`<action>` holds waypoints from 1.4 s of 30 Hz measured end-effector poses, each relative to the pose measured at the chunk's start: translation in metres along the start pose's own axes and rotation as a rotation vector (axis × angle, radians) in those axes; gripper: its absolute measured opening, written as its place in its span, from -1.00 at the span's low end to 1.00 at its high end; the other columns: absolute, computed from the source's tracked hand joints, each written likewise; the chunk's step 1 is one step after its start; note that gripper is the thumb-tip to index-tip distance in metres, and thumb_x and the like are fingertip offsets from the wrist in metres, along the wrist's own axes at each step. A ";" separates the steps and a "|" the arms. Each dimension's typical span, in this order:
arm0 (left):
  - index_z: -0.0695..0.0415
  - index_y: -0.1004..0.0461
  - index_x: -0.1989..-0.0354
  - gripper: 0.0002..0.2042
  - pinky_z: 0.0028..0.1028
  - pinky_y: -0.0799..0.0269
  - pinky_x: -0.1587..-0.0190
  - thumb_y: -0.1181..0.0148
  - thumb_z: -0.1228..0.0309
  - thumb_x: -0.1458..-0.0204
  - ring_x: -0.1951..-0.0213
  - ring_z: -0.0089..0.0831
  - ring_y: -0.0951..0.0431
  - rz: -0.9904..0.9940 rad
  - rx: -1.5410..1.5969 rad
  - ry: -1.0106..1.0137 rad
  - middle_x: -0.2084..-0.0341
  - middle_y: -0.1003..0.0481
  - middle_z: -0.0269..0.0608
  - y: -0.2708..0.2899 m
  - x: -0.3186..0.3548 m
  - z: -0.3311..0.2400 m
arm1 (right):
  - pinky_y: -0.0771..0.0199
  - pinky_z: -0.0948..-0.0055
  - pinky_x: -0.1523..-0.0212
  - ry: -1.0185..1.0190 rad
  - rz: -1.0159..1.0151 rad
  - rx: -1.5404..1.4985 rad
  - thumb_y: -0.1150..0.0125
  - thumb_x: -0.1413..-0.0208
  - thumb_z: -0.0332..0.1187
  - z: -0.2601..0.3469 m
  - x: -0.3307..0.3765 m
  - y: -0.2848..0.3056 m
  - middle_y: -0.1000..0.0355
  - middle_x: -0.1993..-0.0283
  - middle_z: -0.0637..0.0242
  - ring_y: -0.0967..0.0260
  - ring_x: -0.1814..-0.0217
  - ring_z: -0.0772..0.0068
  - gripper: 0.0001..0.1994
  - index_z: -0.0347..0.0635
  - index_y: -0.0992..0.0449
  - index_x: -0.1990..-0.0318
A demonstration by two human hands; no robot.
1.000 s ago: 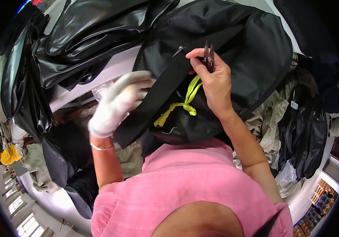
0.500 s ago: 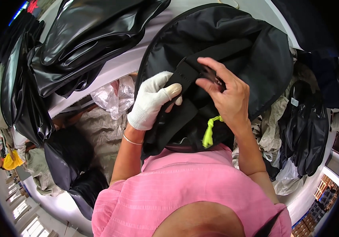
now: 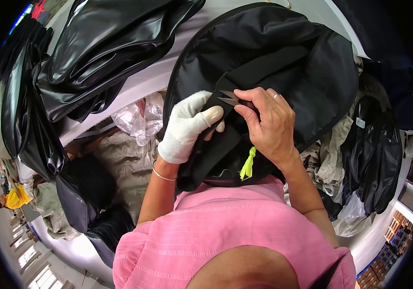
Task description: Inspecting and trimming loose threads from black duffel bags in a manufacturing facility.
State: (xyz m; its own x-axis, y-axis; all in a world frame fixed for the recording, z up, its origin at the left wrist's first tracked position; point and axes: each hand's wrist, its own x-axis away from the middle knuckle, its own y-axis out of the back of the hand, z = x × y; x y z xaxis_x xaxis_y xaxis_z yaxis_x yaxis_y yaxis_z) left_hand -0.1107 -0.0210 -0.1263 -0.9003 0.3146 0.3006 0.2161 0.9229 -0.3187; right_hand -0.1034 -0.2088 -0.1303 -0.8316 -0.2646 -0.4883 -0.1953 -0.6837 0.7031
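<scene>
My left hand (image 3: 189, 126), in a white knitted glove, pinches a wide black strap (image 3: 225, 139) of a large black fabric bag (image 3: 283, 53) that lies over my lap and the table. My right hand (image 3: 266, 123) is bare and grips small metal thread snips (image 3: 228, 99), whose blades point left at the strap's edge just above my left fingertips. A yellow-green cord (image 3: 249, 164) hangs below my right wrist against the bag.
A heap of shiny black bags (image 3: 100, 48) lies on the white table (image 3: 144, 79) at the upper left. Crumpled clear plastic (image 3: 139, 118) sits beside my left hand. More black pieces (image 3: 377, 154) hang at the right, grey cloth (image 3: 124, 164) below.
Both hands have come together on the strap. My left hand rose to pinch it, and my right hand brought the snips down to its edge. The yellow-green cord now hangs lower.
</scene>
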 end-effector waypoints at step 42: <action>0.24 -0.42 0.10 -0.69 -0.49 -0.47 0.25 -0.29 0.48 0.02 0.35 -0.48 -0.52 -0.348 -0.509 -0.193 0.29 -0.51 -0.13 -0.033 -0.006 0.017 | -0.37 0.59 0.27 -0.559 0.171 -0.915 0.04 0.01 -0.64 -0.008 0.005 0.007 -0.52 0.20 0.25 -0.32 0.33 0.66 -0.44 -0.23 -0.21 -0.24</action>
State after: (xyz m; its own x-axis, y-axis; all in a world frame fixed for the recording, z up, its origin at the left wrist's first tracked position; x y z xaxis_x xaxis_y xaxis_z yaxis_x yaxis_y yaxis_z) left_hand -0.1191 -0.0568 -0.1326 -0.9915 -0.0238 0.1278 0.0088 0.9685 0.2488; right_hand -0.1045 -0.2203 -0.1326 -0.9753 -0.2157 0.0469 0.2147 -0.9763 -0.0258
